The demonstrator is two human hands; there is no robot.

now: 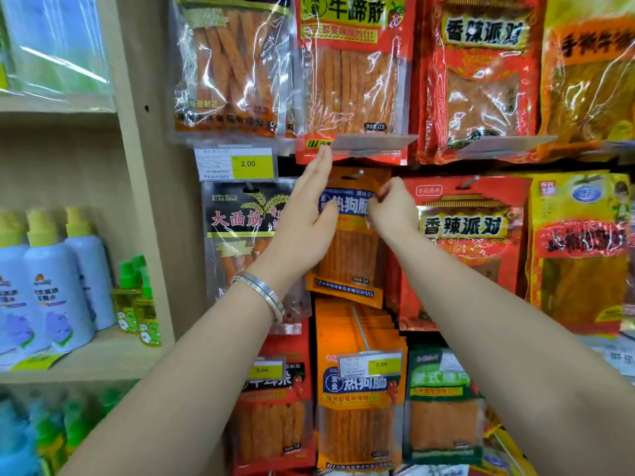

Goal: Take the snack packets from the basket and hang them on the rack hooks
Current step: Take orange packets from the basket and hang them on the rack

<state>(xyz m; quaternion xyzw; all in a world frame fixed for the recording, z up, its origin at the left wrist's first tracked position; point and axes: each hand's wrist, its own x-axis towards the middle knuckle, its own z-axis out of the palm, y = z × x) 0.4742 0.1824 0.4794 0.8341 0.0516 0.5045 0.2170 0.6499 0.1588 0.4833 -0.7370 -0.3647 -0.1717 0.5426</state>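
Observation:
An orange snack packet (350, 255) hangs in the middle row of the rack, its top hole at a metal hook (360, 173). My right hand (388, 207) pinches the packet's upper right corner with curled fingers. My left hand (305, 221), with a silver bracelet on the wrist, lies flat with straight fingers against the packet's left edge, its fingertips up by the grey price tag holder (371, 144). The basket is out of view.
Red, orange and black snack packets fill the hooks all around, including a full orange stack (357, 400) just below. A yellow 2.00 price tag (252, 163) sticks out at the left. A wooden shelf (103, 359) on the left holds spray bottles (55, 290).

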